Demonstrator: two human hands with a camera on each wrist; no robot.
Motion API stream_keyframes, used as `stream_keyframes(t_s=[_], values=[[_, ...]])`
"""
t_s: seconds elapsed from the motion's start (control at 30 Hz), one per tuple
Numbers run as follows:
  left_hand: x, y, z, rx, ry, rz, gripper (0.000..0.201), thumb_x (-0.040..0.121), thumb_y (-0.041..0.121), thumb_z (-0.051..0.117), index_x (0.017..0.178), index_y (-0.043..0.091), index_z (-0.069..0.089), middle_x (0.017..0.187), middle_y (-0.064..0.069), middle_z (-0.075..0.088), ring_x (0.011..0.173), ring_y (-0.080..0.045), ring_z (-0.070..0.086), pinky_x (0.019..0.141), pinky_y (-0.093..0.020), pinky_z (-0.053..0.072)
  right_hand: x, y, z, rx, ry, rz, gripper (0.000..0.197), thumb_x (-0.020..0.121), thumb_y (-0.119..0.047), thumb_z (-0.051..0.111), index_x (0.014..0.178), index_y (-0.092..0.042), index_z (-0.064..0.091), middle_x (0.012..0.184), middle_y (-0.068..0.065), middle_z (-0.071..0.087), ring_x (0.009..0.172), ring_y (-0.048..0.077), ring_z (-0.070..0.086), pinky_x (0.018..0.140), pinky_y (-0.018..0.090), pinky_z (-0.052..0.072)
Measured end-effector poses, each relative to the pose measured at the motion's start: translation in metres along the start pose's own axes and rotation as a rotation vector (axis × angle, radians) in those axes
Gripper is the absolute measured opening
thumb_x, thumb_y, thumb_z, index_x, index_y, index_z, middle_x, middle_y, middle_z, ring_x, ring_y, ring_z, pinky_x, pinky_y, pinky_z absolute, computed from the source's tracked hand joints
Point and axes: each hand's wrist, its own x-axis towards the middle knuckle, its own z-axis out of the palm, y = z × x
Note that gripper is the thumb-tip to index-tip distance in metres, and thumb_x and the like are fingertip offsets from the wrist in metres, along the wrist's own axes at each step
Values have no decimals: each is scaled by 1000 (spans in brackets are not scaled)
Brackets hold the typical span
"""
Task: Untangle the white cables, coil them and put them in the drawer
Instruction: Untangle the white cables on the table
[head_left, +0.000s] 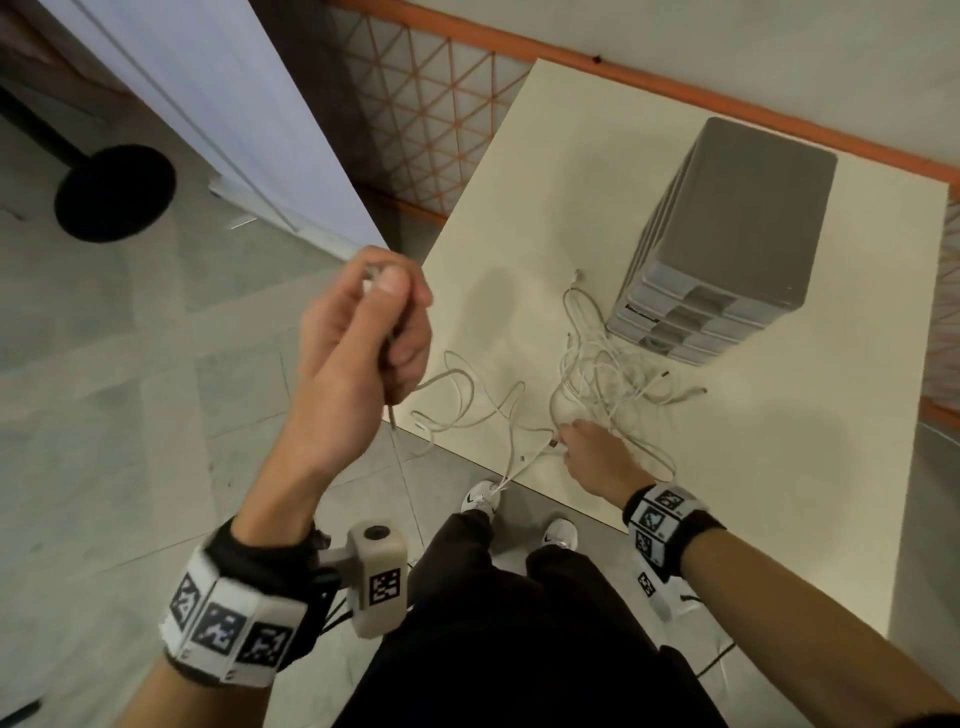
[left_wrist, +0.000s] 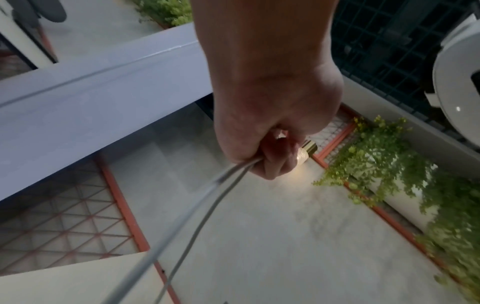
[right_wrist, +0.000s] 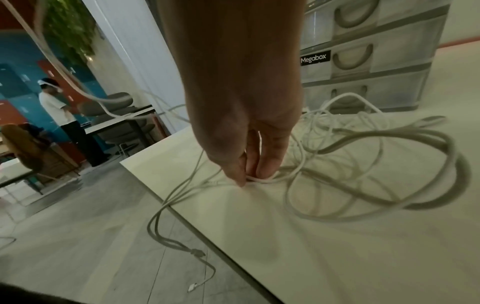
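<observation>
A tangle of white cables (head_left: 605, 376) lies on the cream table (head_left: 779, 493) in front of a grey drawer unit (head_left: 727, 244), whose drawers are all pushed in. My left hand (head_left: 371, 322) is raised off the table's left edge and grips two strands of a white cable (left_wrist: 202, 209), with a plug end pinched at the thumb. Those strands run down to the pile. My right hand (head_left: 587, 452) is down on the table near its front edge, fingertips (right_wrist: 265, 172) pinching a cable strand (right_wrist: 262, 180). Another cable end (right_wrist: 193, 287) hangs over the table edge.
The drawer unit (right_wrist: 371, 59) carries a "Megabox" label and has curved handles. A round black stand base (head_left: 114, 192) sits on the floor at the left. A person (right_wrist: 64, 121) stands far off by other tables and chairs. Green plants (left_wrist: 405, 164) line a wall.
</observation>
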Motion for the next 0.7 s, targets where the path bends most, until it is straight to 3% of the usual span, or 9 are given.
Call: stream_keyframes(t_s=[0.1,0.2,0.3,0.37,0.43,0.57,0.7], values=[[1,-18,13,118,-26,-51,22,100,18,38,85,15,53,55,15,36,45,-5,25,40,-17,22,-4,3,-10,103,13,25,12,97,-15,48,103,-9,57,108,11,59,100,31,58,78,40,46],[5,-35,28,202,-65,-68,19,101,22,43,92,16,59,56,14,35,48,-7,24,43,-21,23,-18,10,-36,384,163,50,9,94,-15,55,87,-12,51,82,7,58,76,23,55,69,38,46],[14,-54,45,289,-83,-87,23,103,26,43,92,11,58,59,13,36,50,-6,29,48,-18,27,-47,3,-78,658,380,-7,5,96,-18,60,99,-16,57,79,-6,62,71,7,57,68,21,45],[23,-65,62,345,-65,-87,24,104,24,45,89,8,54,61,13,39,53,-5,33,52,-20,31,-66,-8,-107,770,545,-83,13,95,-18,64,108,-20,63,82,-13,68,74,0,62,67,9,43],[32,-73,80,388,-28,-92,22,103,27,50,86,13,53,65,8,45,58,-7,38,56,-26,36,-81,-21,-136,840,690,-155,17,91,-15,68,108,-18,68,80,-12,71,72,1,65,67,12,47],[45,-80,111,374,-22,-116,21,98,34,59,94,14,55,76,-9,60,63,-18,51,62,-30,49,-95,-36,-173,887,870,-275,1,89,-9,69,90,-9,70,76,-13,70,69,2,67,65,18,51],[54,-84,128,324,-43,-58,27,104,33,47,89,11,52,74,1,59,69,-14,58,66,-42,53,-91,-40,-184,887,1002,-266,10,91,-9,68,86,-1,66,69,-9,69,64,4,67,60,22,52]])
